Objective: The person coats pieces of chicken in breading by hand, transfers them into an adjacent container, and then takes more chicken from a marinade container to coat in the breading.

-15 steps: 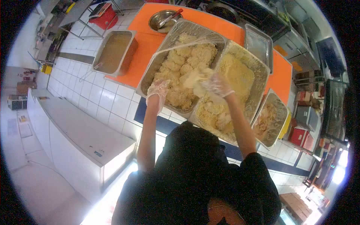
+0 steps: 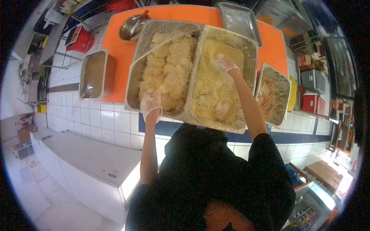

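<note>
My left hand (image 2: 150, 103), in a clear crumb-coated glove, rests with outstretched fingers on the breaded pieces (image 2: 169, 65) at the near end of the left metal pan (image 2: 133, 86). Those pieces lie packed in rows. My right hand (image 2: 225, 64), gloved too, is over the yellowish crumbs (image 2: 235, 50) in the right metal pan (image 2: 251, 57). Its fingers point left, look apart and are slightly blurred; I see no piece in them. Several coated pieces (image 2: 221, 109) lie in the near part of that pan, partly buried in crumbs.
Plastic film (image 2: 163, 36) covers the left pan's far end. A steel bowl (image 2: 127, 29) with a red-handled utensil stands beyond it on the orange table (image 2: 185, 11). A pan of brownish liquid (image 2: 94, 73) is left, a pan of pale strips (image 2: 274, 94) right, a flat tray (image 2: 241, 21) behind.
My right hand has moved from between the pans, where it held a coated piece, to the crumbs farther back. That piece has left the hand. My left hand rests lower on the breaded pieces.
</note>
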`<state>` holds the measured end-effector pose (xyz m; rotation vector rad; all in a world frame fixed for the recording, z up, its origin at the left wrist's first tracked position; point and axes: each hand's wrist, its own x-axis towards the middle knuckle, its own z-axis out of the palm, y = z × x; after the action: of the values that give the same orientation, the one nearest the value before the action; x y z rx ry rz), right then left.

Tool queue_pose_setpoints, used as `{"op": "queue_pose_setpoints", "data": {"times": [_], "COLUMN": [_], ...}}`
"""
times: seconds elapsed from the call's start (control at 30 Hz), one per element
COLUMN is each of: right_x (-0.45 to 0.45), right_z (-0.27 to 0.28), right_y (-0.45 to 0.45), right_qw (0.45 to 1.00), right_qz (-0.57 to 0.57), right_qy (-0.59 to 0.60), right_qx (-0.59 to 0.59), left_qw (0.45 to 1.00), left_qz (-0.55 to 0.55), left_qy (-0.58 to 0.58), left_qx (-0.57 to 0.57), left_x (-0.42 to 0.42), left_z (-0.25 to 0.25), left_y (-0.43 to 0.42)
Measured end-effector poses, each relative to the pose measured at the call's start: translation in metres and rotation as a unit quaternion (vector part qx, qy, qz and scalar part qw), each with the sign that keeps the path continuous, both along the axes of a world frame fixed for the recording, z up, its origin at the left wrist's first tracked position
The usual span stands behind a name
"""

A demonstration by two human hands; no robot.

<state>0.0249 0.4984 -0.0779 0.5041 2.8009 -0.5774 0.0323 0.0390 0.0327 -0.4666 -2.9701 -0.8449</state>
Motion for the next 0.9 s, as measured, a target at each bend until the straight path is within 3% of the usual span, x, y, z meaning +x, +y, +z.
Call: {"op": "queue_pose_setpoints", "data": {"times": [0.07,0.13,0.2,0.27,0.4,0.47,0.57,0.7,0.8,0.9], "right_x": [0.007,0.013,0.002,0.004,0.016,0.019,0.017,0.024,0.030,0.036], "right_z": [-0.061,-0.116,-0.110,-0.083,-0.037,-0.016,0.003,-0.017,-0.035,-0.045], "right_y": [0.002,-0.001,-0.017,-0.051,-0.077,-0.065,-0.052,-0.048,-0.051,-0.048], "right_qw": [0.996,0.964,0.969,0.993,0.979,0.969,0.955,0.950,0.947,0.947], "right_qz": [-0.037,-0.091,-0.078,0.041,0.200,0.225,0.251,0.271,0.281,0.280], "right_qy": [0.065,0.198,0.186,0.088,-0.027,-0.069,-0.117,-0.126,-0.134,-0.134], "right_qx": [0.049,0.154,0.142,0.069,-0.006,-0.071,-0.111,-0.092,-0.084,-0.081], "left_qw": [0.979,0.985,0.985,0.967,0.977,0.967,0.985,0.991,0.990,0.976], "left_qz": [-0.037,-0.053,-0.068,-0.106,-0.099,-0.102,-0.086,-0.042,-0.062,-0.100], "left_qy": [-0.027,0.033,0.090,0.150,0.084,0.178,0.110,0.051,0.092,0.129], "left_qx": [-0.200,-0.163,-0.128,-0.175,-0.168,-0.154,-0.100,-0.120,-0.087,-0.147], "left_x": [0.003,0.008,0.005,0.009,0.006,0.006,0.006,0.009,0.008,0.004], "left_z": [-0.025,-0.032,-0.041,-0.049,-0.031,-0.042,-0.026,-0.013,-0.017,-0.038], "left_y": [-0.003,-0.005,-0.005,-0.012,-0.002,-0.007,-0.001,0.008,0.002,-0.005]}}
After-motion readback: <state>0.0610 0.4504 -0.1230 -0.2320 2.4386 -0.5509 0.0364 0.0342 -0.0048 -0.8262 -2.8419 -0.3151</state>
